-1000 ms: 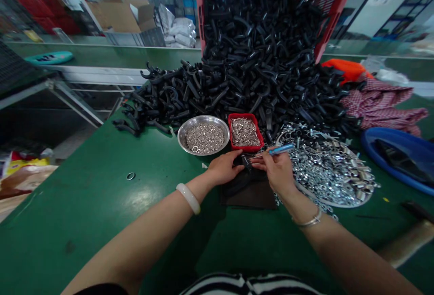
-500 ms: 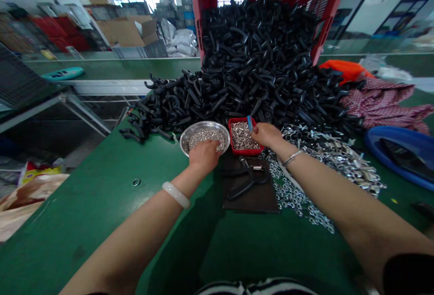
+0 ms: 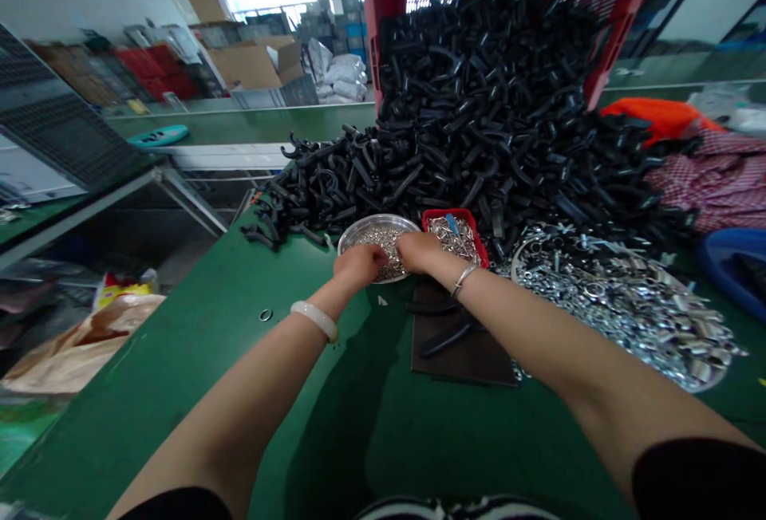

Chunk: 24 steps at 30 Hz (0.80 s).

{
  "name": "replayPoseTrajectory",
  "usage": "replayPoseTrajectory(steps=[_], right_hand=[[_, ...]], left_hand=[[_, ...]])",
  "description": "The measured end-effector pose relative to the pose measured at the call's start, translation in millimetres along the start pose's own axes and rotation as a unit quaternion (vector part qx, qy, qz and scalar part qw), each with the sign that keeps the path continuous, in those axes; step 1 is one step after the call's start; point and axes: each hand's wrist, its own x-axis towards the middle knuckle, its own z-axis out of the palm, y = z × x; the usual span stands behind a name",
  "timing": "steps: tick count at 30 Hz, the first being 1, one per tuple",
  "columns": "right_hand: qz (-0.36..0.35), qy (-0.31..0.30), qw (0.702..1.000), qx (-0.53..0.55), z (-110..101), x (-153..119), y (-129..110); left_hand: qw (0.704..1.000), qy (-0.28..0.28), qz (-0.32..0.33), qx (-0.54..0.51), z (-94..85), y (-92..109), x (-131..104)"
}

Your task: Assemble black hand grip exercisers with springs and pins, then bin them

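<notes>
A round metal bowl (image 3: 348,238) holds many tiny silvery parts. My left hand (image 3: 360,264) is at its near left rim, fingers pinched together; anything between them is too small to name. Over the bowl's right side, my right hand (image 3: 419,252) points its curled fingertips down at the parts, and what they hold is hidden. A red tray (image 3: 480,250) of silvery screw-like pieces stands just beyond my right wrist, with a blue-handled item (image 3: 452,224) lying in it. Below my right forearm, a black plier-like piece (image 3: 444,340) rests on a dark board (image 3: 467,364), partly covered by the arm.
Black curved handles (image 3: 467,137) spill from a tipped red crate (image 3: 372,41) across the back. Shiny metal parts (image 3: 622,305) are heaped at right, near a blue basin (image 3: 727,265). A metal ring (image 3: 266,315) lies on the green table (image 3: 227,376) at left.
My right hand has left the red tray and moved left to the bowl; the blue-handled item now lies in the tray. My left hand has drawn back to the bowl's near rim.
</notes>
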Motion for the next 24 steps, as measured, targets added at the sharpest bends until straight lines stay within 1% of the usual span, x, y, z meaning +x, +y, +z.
replayPoseTrajectory(steps=[4, 8, 11, 14, 18, 21, 24], right_hand=[[-0.009, 0.032, 0.999, 0.025, -0.8, -8.7, 8.4], [-0.033, 0.069, 0.993, 0.094, -5.7, -15.9, 14.8], [-0.034, 0.089, 0.983, 0.158, -7.5, -17.7, 17.0], [-0.027, 0.095, 0.968, 0.23, -5.5, -19.3, 20.8], [-0.02, 0.081, 0.943, 0.321, -2.3, -26.2, 33.7], [-0.011, 0.076, 0.925, 0.372, -5.9, -41.2, 47.5], [0.005, 0.088, 0.906, 0.414, -14.6, -67.9, 63.1]], left_hand=[[1.0, -0.003, 0.001, 0.009, 0.4, -1.7, 2.8], [1.0, -0.004, 0.003, 0.023, 1.4, 2.2, 5.1], [1.0, -0.002, 0.006, 0.017, 2.3, 3.3, 5.8], [1.0, 0.015, 0.01, 0.0, 3.7, 2.8, 5.9], [1.0, 0.02, 0.007, -0.022, 5.0, 2.2, 6.2], [1.0, 0.016, 0.009, -0.016, 5.2, 3.3, 6.4], [0.999, 0.034, 0.024, 0.009, 6.5, 5.7, 5.9]])
